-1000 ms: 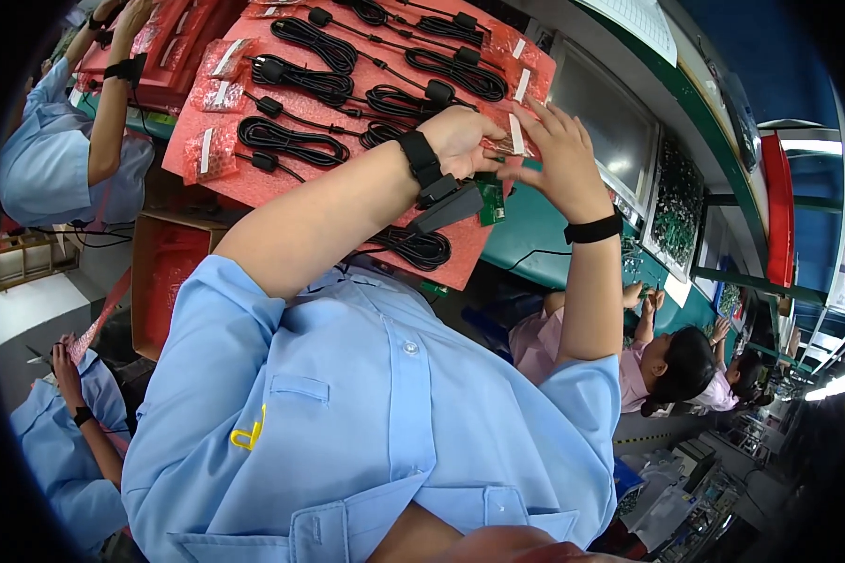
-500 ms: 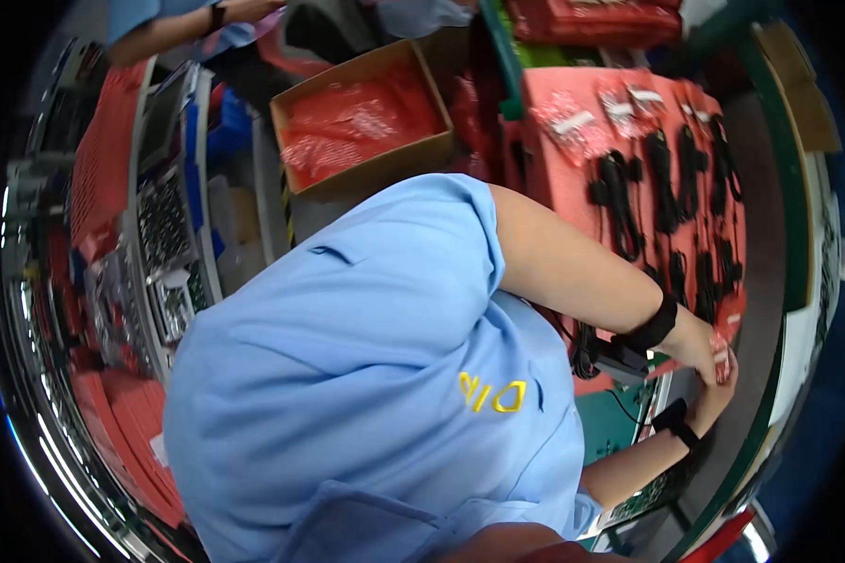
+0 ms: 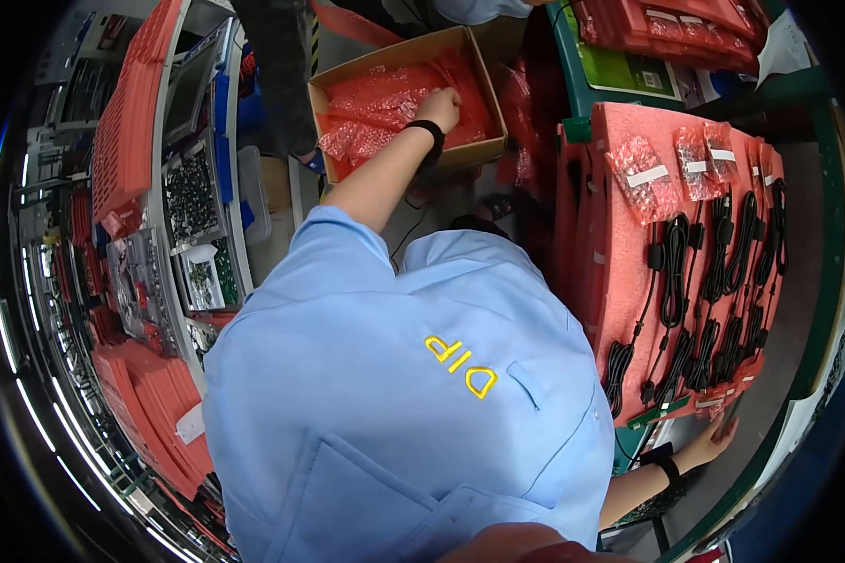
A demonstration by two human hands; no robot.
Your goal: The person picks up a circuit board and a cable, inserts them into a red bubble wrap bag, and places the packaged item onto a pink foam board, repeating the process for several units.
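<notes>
My left hand (image 3: 440, 110) reaches into a cardboard box at the far middle. Its fingers are curled closed against the heap of red bubble-wrap bags (image 3: 371, 103) inside, seemingly gripping one, though the fingertips are hidden. My right hand (image 3: 718, 436) is at the lower right, fingers apart, at the near edge of a pink foam sheet (image 3: 620, 272). Small red bubble-wrap packets (image 3: 718, 399) lie right by its fingertips. Several bundled black cables (image 3: 674, 272) lie in rows on the foam. More red packets with white labels (image 3: 644, 176) sit at its far edge.
The cardboard box (image 3: 483, 155) stands low beyond my body. A rack (image 3: 207, 188) with trays of small parts is on the left, with stacked red foam (image 3: 150, 403) nearby. Red packages (image 3: 671, 42) are piled at the far right. Another person's blue sleeve (image 3: 479, 7) shows at the top.
My left hand has left the right-hand side, where both hands were together at a red packet, and swung into the box. My right hand stays near the foam's edge. The view has shifted.
</notes>
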